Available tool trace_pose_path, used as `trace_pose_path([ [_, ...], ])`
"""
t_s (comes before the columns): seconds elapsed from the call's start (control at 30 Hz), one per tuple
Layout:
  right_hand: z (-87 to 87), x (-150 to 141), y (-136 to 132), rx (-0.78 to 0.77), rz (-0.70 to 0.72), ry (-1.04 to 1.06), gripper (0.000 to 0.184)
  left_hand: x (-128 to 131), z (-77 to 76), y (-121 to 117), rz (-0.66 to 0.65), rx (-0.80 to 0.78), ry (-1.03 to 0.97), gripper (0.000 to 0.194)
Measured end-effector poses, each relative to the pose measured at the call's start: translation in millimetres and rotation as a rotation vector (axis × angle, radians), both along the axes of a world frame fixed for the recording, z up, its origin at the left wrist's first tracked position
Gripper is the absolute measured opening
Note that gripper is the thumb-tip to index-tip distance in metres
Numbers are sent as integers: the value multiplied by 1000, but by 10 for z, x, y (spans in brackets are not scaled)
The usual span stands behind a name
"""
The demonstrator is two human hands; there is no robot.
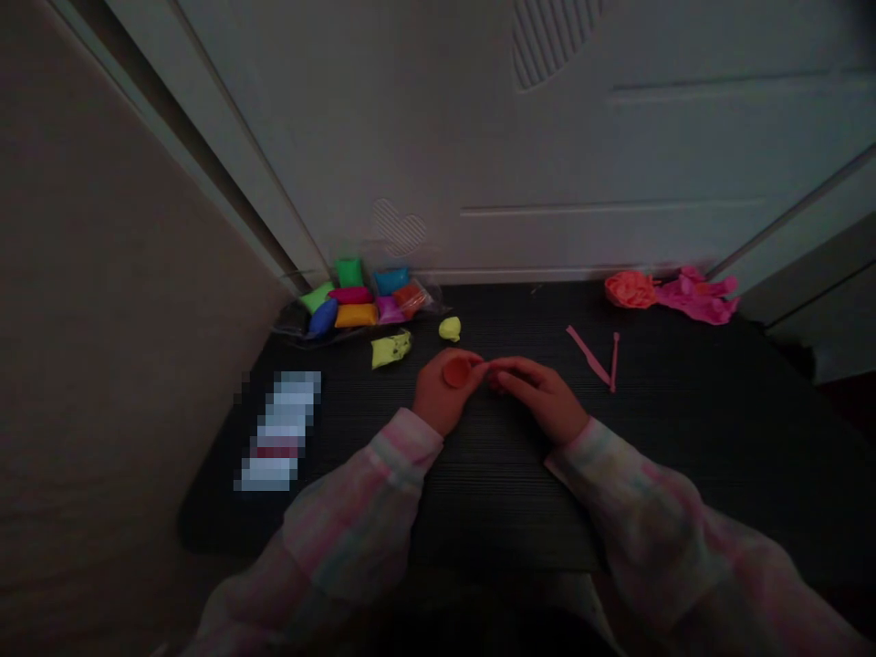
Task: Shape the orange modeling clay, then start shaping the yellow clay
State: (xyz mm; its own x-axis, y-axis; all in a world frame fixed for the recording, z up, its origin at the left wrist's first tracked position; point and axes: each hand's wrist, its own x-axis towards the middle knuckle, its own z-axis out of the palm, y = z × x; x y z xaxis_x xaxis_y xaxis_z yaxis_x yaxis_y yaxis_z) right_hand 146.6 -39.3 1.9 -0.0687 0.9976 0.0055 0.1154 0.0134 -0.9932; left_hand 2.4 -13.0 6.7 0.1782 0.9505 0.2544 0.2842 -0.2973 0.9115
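Observation:
A small round orange-red piece (456,371), hollowed like a shallow cup, sits at my left hand (443,391), whose fingers curl closed around it. My right hand (540,394) is bent inward, thumb and fingers pinched together, its fingertips meeting the left ones over the dark table (493,493). Whether anything is between the right fingertips is too dark to tell. Just beyond my left hand lies a pale yellow lump (450,328). Beside it rests a torn yellow packet (391,349).
A clear bag with several coloured packets (356,315) lies at the back left. At the left is a blurred-out phone-like rectangle (280,433). Two pink plastic tools (589,356) lie right of my hands. Orange and pink crumpled pieces (698,297) sit at the back right, before a white door (438,137).

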Motion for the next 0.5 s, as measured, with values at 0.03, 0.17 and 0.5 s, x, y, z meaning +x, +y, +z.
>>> trace_pose_path([
  [0.03, 0, 1, 4, -2, -5, 6, 21, 3, 6, -3, -2, -7, 1, 12],
  [0.17, 16, -6, 0, -18, -3, 25, 19, 6, 54, -8, 24, -83, -12, 11],
  [0.5, 17, 1, -4, -23, -10, 23, 17, 9, -16, 83, -177, -498, -660, 18],
])
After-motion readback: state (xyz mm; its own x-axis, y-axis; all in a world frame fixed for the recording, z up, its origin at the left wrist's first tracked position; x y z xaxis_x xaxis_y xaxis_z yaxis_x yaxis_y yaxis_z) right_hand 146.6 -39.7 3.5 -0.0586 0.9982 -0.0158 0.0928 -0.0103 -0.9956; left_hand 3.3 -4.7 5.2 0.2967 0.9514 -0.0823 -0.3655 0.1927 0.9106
